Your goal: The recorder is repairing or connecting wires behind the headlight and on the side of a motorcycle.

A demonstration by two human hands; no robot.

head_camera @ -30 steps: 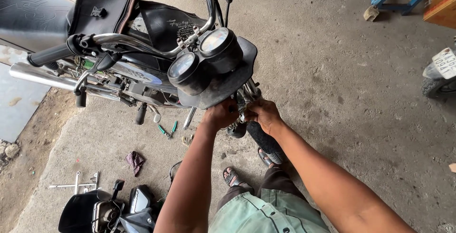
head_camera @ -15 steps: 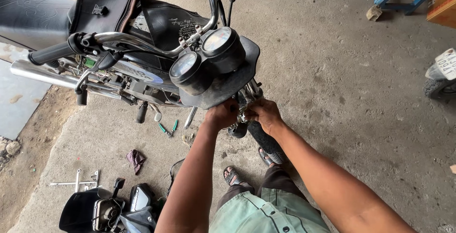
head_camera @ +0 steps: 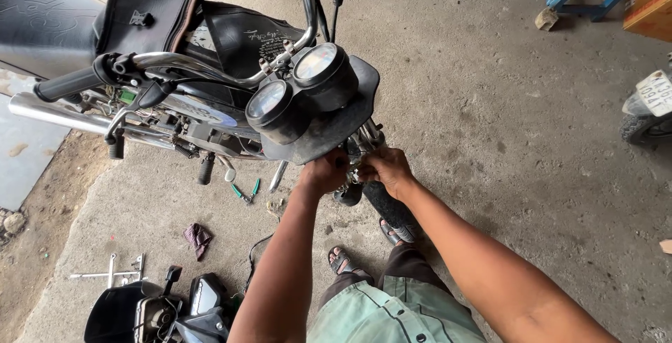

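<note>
Front fork top (head_camera: 358,164) of the motorcycle, just under the black instrument panel (head_camera: 329,122): both hands work here, at a small metal fitting between them. Fitting too small and shadowed to identify.

Left hand (head_camera: 325,173): fingers curled, pressed up against the underside edge of the panel, thumb side toward the fitting. Closed around something or only braced against it, cannot tell; the palm hides it.

Right hand (head_camera: 387,169): fingers bent inward, tips at the same fitting, coming in from the opposite side. Looks like a pinch on a small part, but the contact itself is hidden.

Key relation: the fitting lies between the two grips, touching or nearly touching both. Right fingertips appear the nearer. The fork's long axis runs down and toward the person, ending at the front tyre (head_camera: 388,206) just below the right hand. Twin round gauges (head_camera: 294,84) sit above and beyond both hands; chrome handlebar (head_camera: 210,66) runs off past the left hand.

Around: green-handled pliers (head_camera: 246,190) on the concrete floor (head_camera: 490,105), beyond the left forearm. Cross wrench (head_camera: 112,271) and removed black bodywork (head_camera: 161,308) well off to the left, near the person's sandalled feet (head_camera: 343,260).
</note>
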